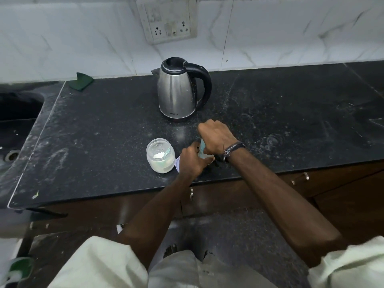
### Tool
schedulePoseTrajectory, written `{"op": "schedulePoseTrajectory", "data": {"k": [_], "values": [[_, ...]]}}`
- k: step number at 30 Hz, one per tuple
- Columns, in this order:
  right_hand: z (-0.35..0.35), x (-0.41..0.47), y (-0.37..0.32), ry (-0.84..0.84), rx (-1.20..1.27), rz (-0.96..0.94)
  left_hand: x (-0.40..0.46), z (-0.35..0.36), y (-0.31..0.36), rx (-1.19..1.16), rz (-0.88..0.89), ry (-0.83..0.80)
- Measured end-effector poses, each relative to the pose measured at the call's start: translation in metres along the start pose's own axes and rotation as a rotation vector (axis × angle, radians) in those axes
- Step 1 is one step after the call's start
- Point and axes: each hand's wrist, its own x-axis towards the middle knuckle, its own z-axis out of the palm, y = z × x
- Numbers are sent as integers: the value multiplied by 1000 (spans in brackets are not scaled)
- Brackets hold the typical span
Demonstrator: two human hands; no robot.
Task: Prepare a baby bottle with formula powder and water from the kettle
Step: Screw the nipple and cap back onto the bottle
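A pale teal baby bottle (202, 151) stands on the black counter (104, 129), mostly hidden between my hands. My left hand (192, 161) grips its lower body. My right hand (216, 136) is closed over its top from above. Just left of them stands an open clear jar of white formula powder (160, 155) with a scoop inside. The jar's round lid (177, 163) lies flat between the jar and my left hand. A steel kettle (178, 90) with a black handle stands behind, lid closed.
A dark sink (16, 113) sits at the far left of the counter. A green scrub pad (81, 80) leans at the back wall. A wall socket (169, 19) is mounted above the kettle. Cabinet drawers with metal handles (191, 194) lie under the counter's front edge.
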Motion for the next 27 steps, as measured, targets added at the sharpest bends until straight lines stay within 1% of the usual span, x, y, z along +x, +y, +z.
{"op": "schedulePoseTrajectory", "data": {"k": [3, 6, 10, 13, 16, 17, 21, 27], "values": [[2, 0, -2, 32, 2, 41, 0, 1, 2, 2, -8, -2], [5, 3, -3, 86, 4, 122, 0, -1, 3, 8, -29, -11], [11, 3, -13, 71, -71, 184, -4, -2, 6, -8, -9, 22], [6, 2, -7, -4, -15, 164, -4, -2, 5, -6, -28, 1], [-5, 1, 5, -180, 68, 112, -3, -1, 3, 29, -39, 20], [-6, 0, 7, -203, 63, 96, -2, -1, 2, 24, -35, 16], [2, -1, 11, -115, 58, 74, 0, -1, 1, -13, -26, -24], [5, 5, 15, -48, 117, 123, 1, 1, 0, 54, -16, 21]]}}
